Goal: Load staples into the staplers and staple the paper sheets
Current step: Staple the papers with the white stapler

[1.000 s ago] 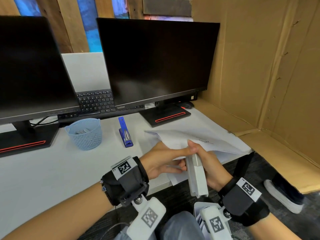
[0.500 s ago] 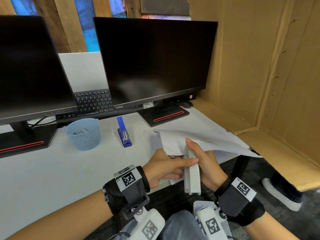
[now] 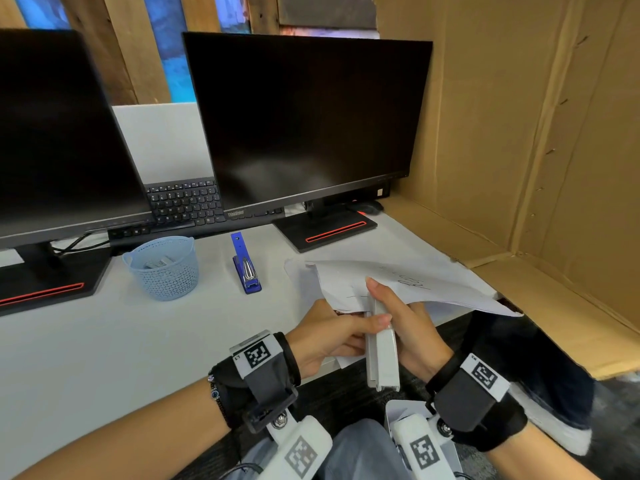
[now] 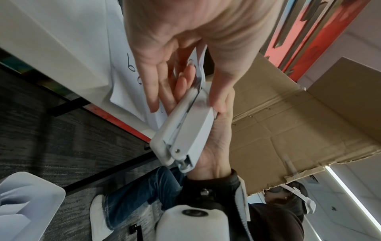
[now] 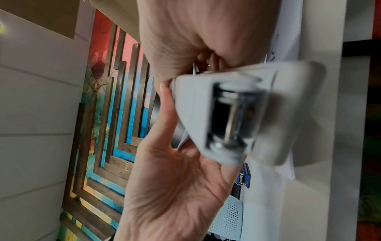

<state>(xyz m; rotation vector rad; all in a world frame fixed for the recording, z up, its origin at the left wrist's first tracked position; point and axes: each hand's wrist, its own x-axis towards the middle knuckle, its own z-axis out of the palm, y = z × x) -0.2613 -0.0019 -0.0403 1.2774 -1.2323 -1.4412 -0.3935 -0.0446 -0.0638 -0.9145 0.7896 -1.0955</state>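
A white stapler (image 3: 382, 351) hangs over the desk's front edge, its nose on a corner of the paper sheets (image 3: 398, 282). My right hand (image 3: 410, 323) grips it from the right, forefinger stretched onto the paper. My left hand (image 3: 332, 337) pinches the stapler (image 4: 185, 128), thumb (image 4: 222, 91) across its top and fingers (image 4: 160, 78) along its base. The sheets are lifted off the desk and sag to the right. The stapler's hinged rear end (image 5: 237, 110) fills the right wrist view. A blue stapler (image 3: 246, 268) lies on the desk, its top arm swung open.
A light blue basket (image 3: 164, 268) with small boxes stands left of the blue stapler. Two dark monitors (image 3: 304, 123) and a keyboard (image 3: 185, 202) line the back. A cardboard wall (image 3: 519, 133) bounds the right side. My knees are below the desk edge.
The sheets have lifted off the desk. The white stapler has moved forward onto their corner, and my left thumb has come to lie across the stapler's top.
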